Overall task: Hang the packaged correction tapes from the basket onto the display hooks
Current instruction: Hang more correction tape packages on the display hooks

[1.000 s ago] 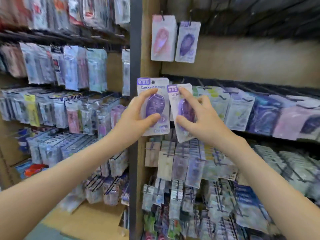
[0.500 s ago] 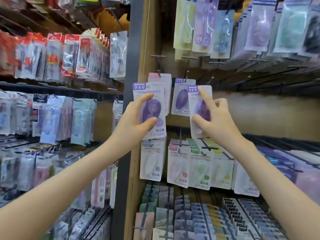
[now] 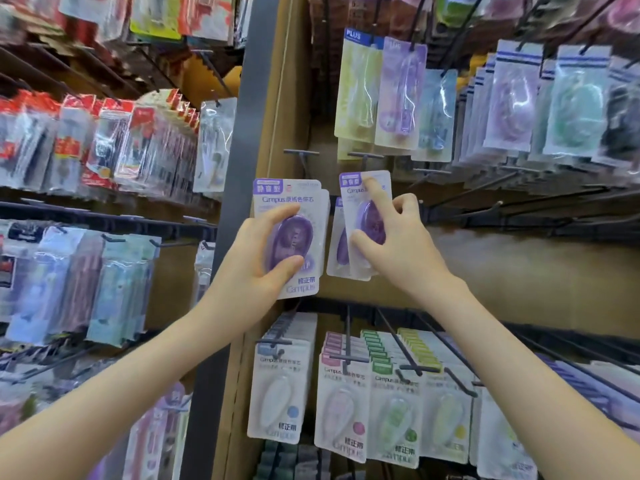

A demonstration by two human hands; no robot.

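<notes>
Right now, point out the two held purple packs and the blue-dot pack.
Left purple pack (image 3: 294, 202): head view, card top.
Right purple pack (image 3: 353, 192): head view, card top.
Blue-dot pack (image 3: 277, 396): head view, blister.

The wooden display panel (image 3: 519, 265) carries rows of black hooks (image 3: 301, 152): toward its lower edge hang white Campus packs (image 3: 280, 393) (dots of blue, pink, green and yellow), near its top edge pastel PLUS packs (image 3: 398, 95). Between them, toward the left edge, a purple pack (image 3: 337, 237) seems to hang, its top hidden.
</notes>
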